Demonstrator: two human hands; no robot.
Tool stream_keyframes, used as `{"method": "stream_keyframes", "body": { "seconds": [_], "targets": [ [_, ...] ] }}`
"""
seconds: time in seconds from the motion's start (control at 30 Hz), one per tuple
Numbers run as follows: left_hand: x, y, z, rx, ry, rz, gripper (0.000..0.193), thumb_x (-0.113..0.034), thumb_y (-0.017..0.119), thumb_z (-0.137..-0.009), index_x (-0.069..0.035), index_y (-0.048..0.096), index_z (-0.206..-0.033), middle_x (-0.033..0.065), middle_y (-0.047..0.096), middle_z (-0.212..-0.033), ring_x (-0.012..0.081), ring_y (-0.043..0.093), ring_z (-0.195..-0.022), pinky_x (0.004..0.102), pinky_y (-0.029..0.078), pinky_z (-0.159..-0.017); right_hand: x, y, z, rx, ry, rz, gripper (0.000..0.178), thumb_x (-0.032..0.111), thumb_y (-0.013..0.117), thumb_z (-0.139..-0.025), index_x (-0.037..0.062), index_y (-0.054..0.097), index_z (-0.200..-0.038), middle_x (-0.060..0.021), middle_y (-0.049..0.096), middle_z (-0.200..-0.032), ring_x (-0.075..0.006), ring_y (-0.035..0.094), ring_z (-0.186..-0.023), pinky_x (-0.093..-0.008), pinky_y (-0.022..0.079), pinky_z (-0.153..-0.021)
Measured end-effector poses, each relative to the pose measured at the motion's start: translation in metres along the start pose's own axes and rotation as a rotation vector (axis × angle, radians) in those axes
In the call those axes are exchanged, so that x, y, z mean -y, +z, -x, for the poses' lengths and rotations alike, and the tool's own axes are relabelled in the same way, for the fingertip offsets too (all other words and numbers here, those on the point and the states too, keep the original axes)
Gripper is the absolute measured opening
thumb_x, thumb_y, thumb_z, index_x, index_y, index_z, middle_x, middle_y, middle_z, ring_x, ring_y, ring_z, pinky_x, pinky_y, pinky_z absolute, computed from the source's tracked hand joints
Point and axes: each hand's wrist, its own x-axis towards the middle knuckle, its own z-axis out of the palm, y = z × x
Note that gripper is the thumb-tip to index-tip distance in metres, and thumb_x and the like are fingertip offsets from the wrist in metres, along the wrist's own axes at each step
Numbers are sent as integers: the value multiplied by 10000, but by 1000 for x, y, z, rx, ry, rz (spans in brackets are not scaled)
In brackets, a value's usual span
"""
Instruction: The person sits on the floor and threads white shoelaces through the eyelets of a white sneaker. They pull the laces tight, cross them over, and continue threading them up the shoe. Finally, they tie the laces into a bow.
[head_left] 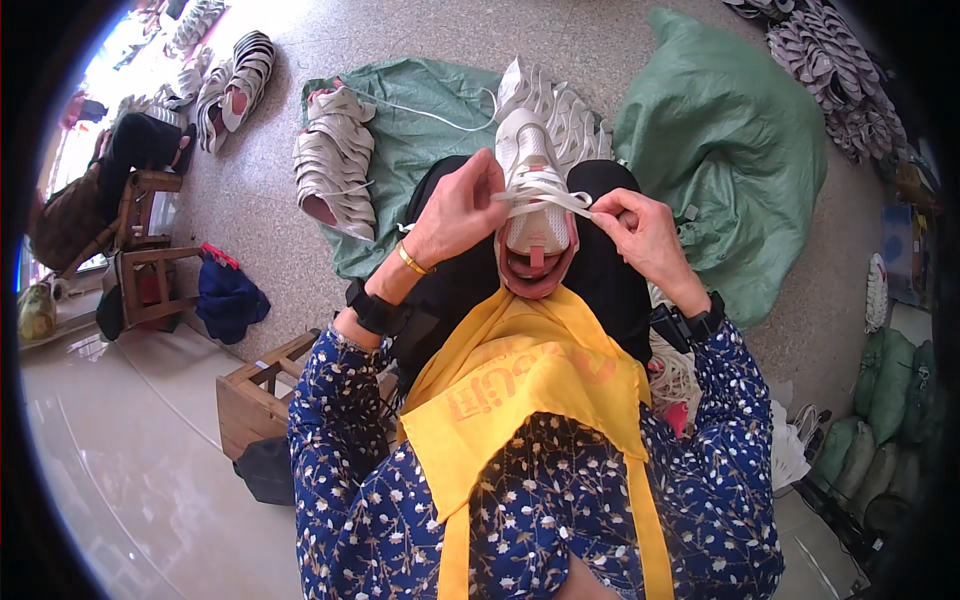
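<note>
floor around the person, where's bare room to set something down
Bare floor: between the green sheet and navy cloth, and right of the large green sack. Crowded: around the white shoe, between the knees.

- White mesh sneaker upper (525,148) with pink lining (540,288), parked between the knees (602,178), toe pointing away, ankle opening gaping towards the lap end
- Flat white shoelace (545,190), kinda loopy, crossed over the tongue (543,228), ends pulled out sideways
</note>
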Motion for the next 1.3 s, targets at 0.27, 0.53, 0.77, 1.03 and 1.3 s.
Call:
{"method": "stream_keyframes", "body": {
  "seconds": [0.27, 0.53, 0.77, 1.03, 1.3],
  "targets": [
    [-13, -5, -4, -79, 274, -432, 110, -15, 670, -878, 0, 562, -870, 92, 547, -760, 189, 522, -610, 326, 447, -580, -5, -1, 0, 12, 34, -54, 100, 88, 725, -926, -6, 698, -904, -15, 656, -694, -30, 519, -531, -258, 404, -487],
    [-4, -10, -3, 65, 40, -160, 112, -74, 666, -928, 8, 590, -928, 80, 614, -931, 215, 622, -883, 352, 507, -770, -5, -1, 0, 23, 32, -65, 107, 95, 721, -935, -3, 695, -900, -8, 638, -665, -32, 524, -504, -252, 396, -469],
    [-9, -16, -10, 220, -184, 243, 135, -75, 673, -975, -53, 542, -953, -4, 573, -1041, 58, 517, -941, 224, 458, -830, -9, -6, -2, 51, 19, -49, 151, 118, 724, -939, 3, 671, -856, 29, 572, -643, -11, 478, -547, -236, 370, -492],
    [-1, -5, -7, 173, -210, 130, 151, -37, 682, -920, -43, 539, -967, 2, 563, -1021, 52, 557, -915, 225, 483, -780, -5, -45, 25, 167, 30, -154, 149, 100, 705, -948, 20, 643, -838, 89, 504, -664, 16, 405, -572, -199, 309, -495],
    [6, 9, -9, 14, 58, -105, 210, -101, 707, -832, 4, 579, -960, 111, 565, -910, 229, 610, -792, 355, 534, -738, -32, -88, 41, 200, 234, -170, 168, 121, 681, -971, 40, 617, -839, 72, 533, -693, 6, 467, -494, -187, 341, -421]
  ]
}}
